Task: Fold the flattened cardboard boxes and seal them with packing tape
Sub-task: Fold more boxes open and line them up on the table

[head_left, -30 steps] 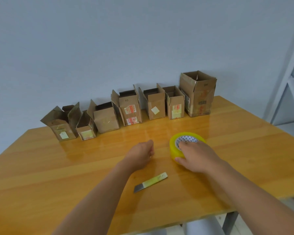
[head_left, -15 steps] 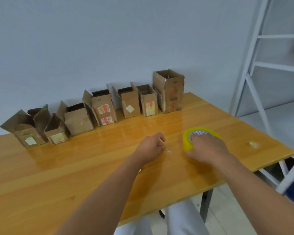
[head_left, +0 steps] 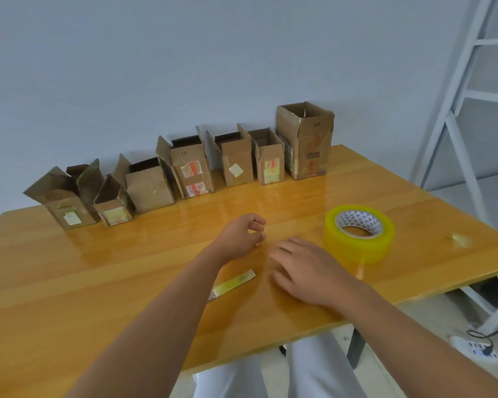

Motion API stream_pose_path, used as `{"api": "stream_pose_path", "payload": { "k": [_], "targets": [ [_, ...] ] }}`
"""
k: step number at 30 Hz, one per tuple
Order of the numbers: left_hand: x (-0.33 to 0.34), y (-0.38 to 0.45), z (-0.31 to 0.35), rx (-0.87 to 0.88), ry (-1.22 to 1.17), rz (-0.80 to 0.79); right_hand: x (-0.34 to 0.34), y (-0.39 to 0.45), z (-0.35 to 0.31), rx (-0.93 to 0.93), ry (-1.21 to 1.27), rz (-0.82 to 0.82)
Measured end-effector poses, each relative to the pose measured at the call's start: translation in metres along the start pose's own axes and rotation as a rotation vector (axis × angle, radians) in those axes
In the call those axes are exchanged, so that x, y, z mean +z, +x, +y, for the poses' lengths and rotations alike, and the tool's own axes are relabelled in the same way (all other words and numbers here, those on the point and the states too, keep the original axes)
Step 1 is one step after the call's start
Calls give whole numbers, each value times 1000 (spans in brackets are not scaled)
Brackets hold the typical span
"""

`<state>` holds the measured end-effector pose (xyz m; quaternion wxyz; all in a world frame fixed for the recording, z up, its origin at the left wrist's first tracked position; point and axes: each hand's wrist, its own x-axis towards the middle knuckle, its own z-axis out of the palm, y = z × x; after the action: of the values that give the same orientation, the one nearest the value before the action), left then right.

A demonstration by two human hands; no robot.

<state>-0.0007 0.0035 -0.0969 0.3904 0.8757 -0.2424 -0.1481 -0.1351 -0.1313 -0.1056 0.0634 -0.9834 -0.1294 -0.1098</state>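
Note:
Several small cardboard boxes [head_left: 190,168] stand upright in a row along the back of the wooden table [head_left: 69,282], their top flaps open; the tallest box [head_left: 305,142] is at the right end. A yellowish roll of packing tape [head_left: 360,234] lies flat to the right of my hands. My right hand [head_left: 305,268] hovers low over the table just left of the roll, fingers spread, holding nothing. My left hand [head_left: 239,237] is beside it with loosely curled fingers and nothing visible in it. A small cutter blade with a yellow-green wrap [head_left: 233,284] lies on the table between my forearms.
A crumpled scrap of clear tape [head_left: 459,239] lies near the table's right edge. A white metal frame [head_left: 457,110] stands to the right of the table. On the floor below sits a white power strip [head_left: 475,347]. My legs show under the front edge.
My right hand has let go of the tape roll and moved left of it. The view has swung back to the left, and the cutter blade is in sight again.

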Motion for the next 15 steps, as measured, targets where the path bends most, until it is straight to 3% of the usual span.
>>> {"api": "stream_pose_path", "payload": {
  "k": [8, 15],
  "targets": [
    [-47, -29, -50, -113, 26, 171, 37, 32, -30, -221, 153, -61],
    [-47, -40, -76, -164, 203, 251, 36, 32, -32, -106, 100, -81]
  ]
}}
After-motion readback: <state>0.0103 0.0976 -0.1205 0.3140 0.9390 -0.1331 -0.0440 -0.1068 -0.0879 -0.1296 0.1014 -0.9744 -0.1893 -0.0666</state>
